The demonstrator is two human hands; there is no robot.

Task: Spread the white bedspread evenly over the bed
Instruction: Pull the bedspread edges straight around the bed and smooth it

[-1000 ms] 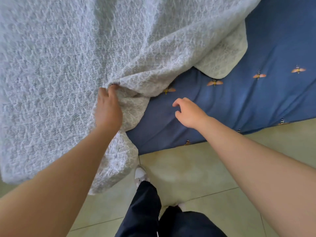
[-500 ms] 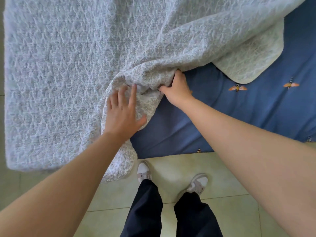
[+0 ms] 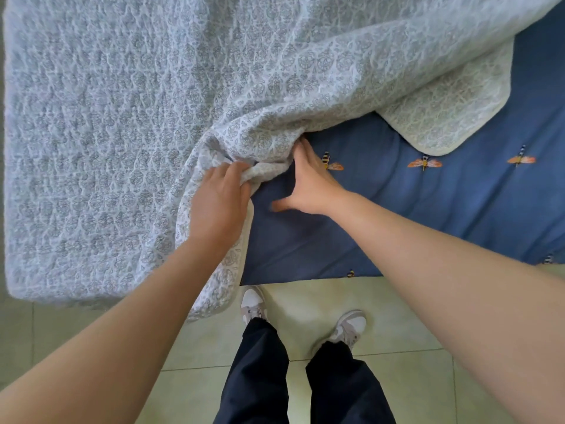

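Note:
The white quilted bedspread (image 3: 122, 117) covers the left part of the bed and hangs over its near edge. It is bunched into a fold in the middle, and one corner (image 3: 452, 111) lies turned over with its underside up. The bed's blue sheet (image 3: 428, 215), printed with orange insects, is bare on the right. My left hand (image 3: 218, 203) curls its fingers around the bunched fold. My right hand (image 3: 308, 185) lies flat on the sheet, fingertips tucked under the fold's edge and thumb spread wide.
Pale tiled floor (image 3: 403, 319) runs along the bed's near edge. My two feet in light shoes (image 3: 253, 304) and dark trousers stand close to the mattress, just below the hands.
My right hand moved left from above the sheet to the fold and slid its fingers under it. My left hand flattened, then closed on the fold lower down.

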